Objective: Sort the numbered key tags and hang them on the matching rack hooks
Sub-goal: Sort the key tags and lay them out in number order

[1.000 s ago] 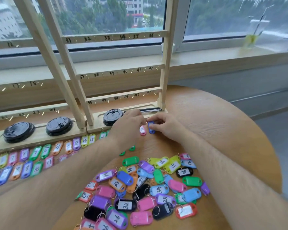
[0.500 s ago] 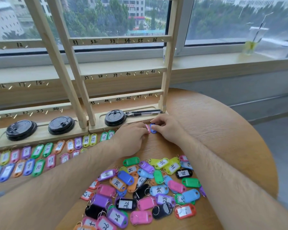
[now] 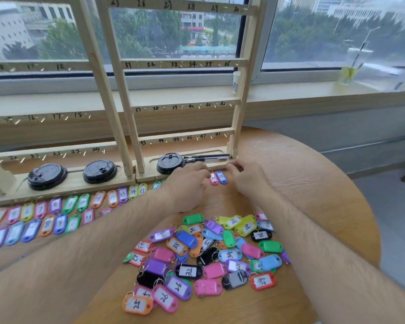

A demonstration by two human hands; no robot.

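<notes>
Two tags lie flat side by side on the wooden table (image 3: 302, 188), just in front of the rack base: a pink tag (image 3: 213, 179) and a blue tag (image 3: 221, 177) marked 23. My left hand (image 3: 187, 183) pinches the ring end of the pink tag. To the right of the blue tag my right hand (image 3: 246, 177) has loosely curled fingers and holds nothing. The wooden rack (image 3: 187, 101) stands behind, with numbered hooks on its bars. A row of sorted tags (image 3: 56, 204) runs along the left. A heap of unsorted tags (image 3: 204, 258) lies between my forearms.
Three black cup lids (image 3: 99, 170) and two pens (image 3: 208, 157) sit in the rack's base tray. A paper cup (image 3: 236, 81) and a plastic drink cup (image 3: 352, 66) stand on the windowsill. The table's round edge curves away at the right.
Both hands moved the pink and blue tags up to the rack base and laid them flat. My right hand has let go of the blue tag and shifted slightly right.
</notes>
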